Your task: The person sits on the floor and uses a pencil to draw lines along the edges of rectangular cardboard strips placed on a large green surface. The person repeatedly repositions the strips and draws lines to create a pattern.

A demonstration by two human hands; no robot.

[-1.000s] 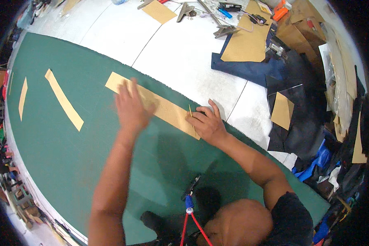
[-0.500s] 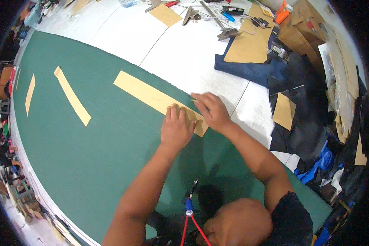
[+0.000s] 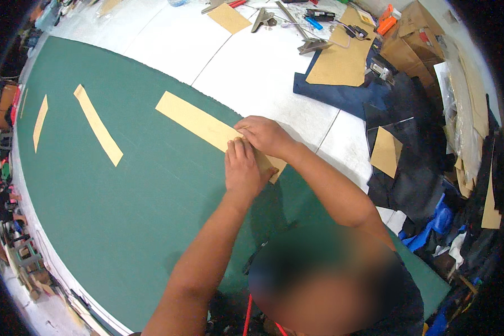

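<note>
A long tan card strip (image 3: 199,122) lies slantwise on a sheet of dark green material (image 3: 145,213). My left hand (image 3: 243,168) rests on the strip near its right end, fingers stretched over it and thumb spread toward the lower edge. Right beside it, my right hand (image 3: 263,136) is closed in a pinch at the strip's upper edge. Between its fingertips is a small, thin, pale stick, mostly hidden by the fingers. Two narrower tan strips, one long (image 3: 99,126) and one short (image 3: 40,124), lie farther left on the green sheet.
Beyond the green sheet is a white tabletop (image 3: 168,50) with a tan card piece (image 3: 229,18) and metal clips (image 3: 262,21). Dark blue cloth (image 3: 341,98), black material (image 3: 409,179) and a cardboard box (image 3: 417,47) pile up at the right.
My right hand has slid left along the strip's upper edge, up against my left hand. My left hand stays pressed on the strip. My head has leaned farther into view.
</note>
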